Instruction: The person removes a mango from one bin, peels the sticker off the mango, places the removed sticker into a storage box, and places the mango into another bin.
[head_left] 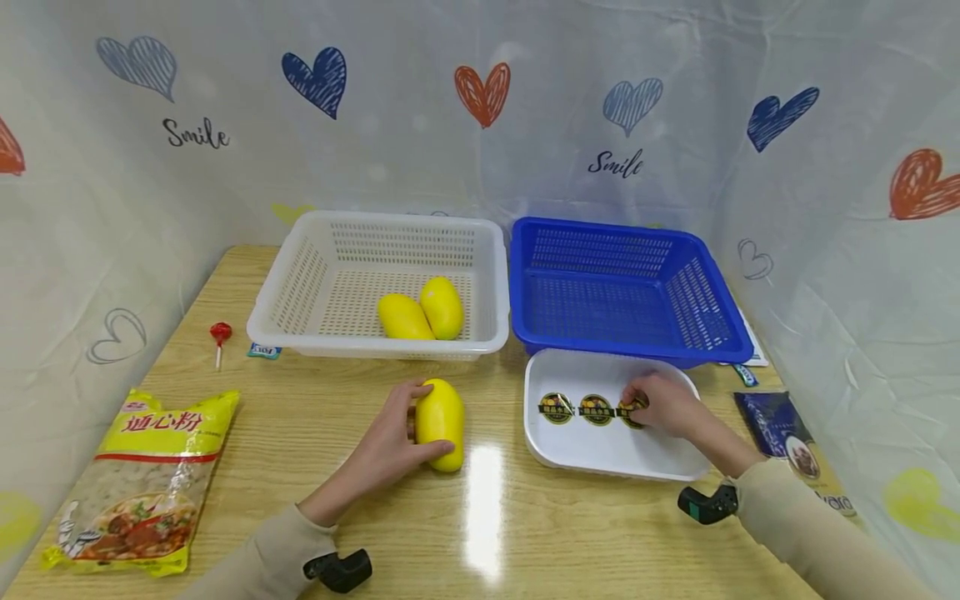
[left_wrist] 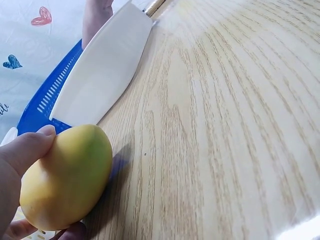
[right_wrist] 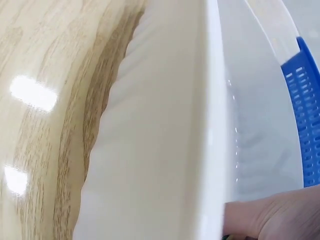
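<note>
My left hand [head_left: 393, 433] grips a yellow mango [head_left: 441, 425] over the table, thumb on its near side and fingers at its far end. The left wrist view shows the same mango [left_wrist: 70, 175] with a greenish patch, close over the wood. Inside a white tray [head_left: 600, 462], my right hand [head_left: 663, 404] pinches at the rightmost of three round black-and-gold stickers [head_left: 596, 409], which lie in a row. Its fingertips partly cover that sticker. From the right wrist, the tray wall [right_wrist: 150, 125] hides most of the fingers.
Two mangoes [head_left: 405, 317] lie in a white basket [head_left: 375, 343] at the back. A blue basket [head_left: 592, 292] stands right of it, behind the tray. On the left are a pasta bag [head_left: 142, 483] and a red lollipop [head_left: 221, 333]; a dark packet [head_left: 780, 425] lies right.
</note>
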